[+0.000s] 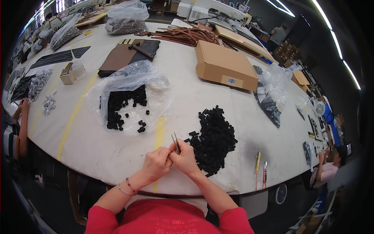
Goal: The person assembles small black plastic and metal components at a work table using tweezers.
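Observation:
Close to the table's near edge, my left hand (157, 161) and my right hand (184, 159) meet at the fingertips. A pair of slim metal tweezers (177, 143) is gripped in my right hand, tips pointing up and away from me. The left fingers are pinched together against the right ones; whatever lies between them is hidden. Just right of my right hand spreads a heap of small black tube-like pieces (215, 142). Beyond my left hand, an opened clear plastic bag (157, 102) lies with more small black pieces (114, 113) in its mouth.
A cardboard box (226, 64) stands beyond the heap. Brown and black leather-like sheets (120, 56) bear a hammer (141, 50). On the right lie a yellow-handled tool (258, 162) and a red-handled one (265, 173). Other people work at both sides of the table (187, 95).

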